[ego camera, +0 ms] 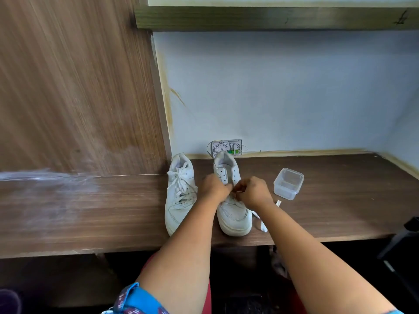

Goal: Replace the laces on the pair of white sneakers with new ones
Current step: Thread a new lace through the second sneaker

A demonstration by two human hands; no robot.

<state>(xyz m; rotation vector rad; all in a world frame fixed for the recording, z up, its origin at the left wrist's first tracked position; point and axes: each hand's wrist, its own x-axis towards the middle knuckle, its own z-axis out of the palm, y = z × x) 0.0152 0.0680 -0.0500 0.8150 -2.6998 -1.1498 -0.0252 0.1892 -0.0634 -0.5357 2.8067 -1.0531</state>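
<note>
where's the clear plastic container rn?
In the head view, the small clear plastic container sits on the dark wooden desk, right of the partly laced white sneaker and just beyond the right hand.

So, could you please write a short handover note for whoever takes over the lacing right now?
Left hand and right hand both pinch the lace over the right sneaker, mid-eyelets. Its upper eyelets are empty; loose lace ends lie right of it on the desk.
Left sneaker is fully laced; old or new, I cannot tell.
Left: finish threading the right sneaker.
</note>
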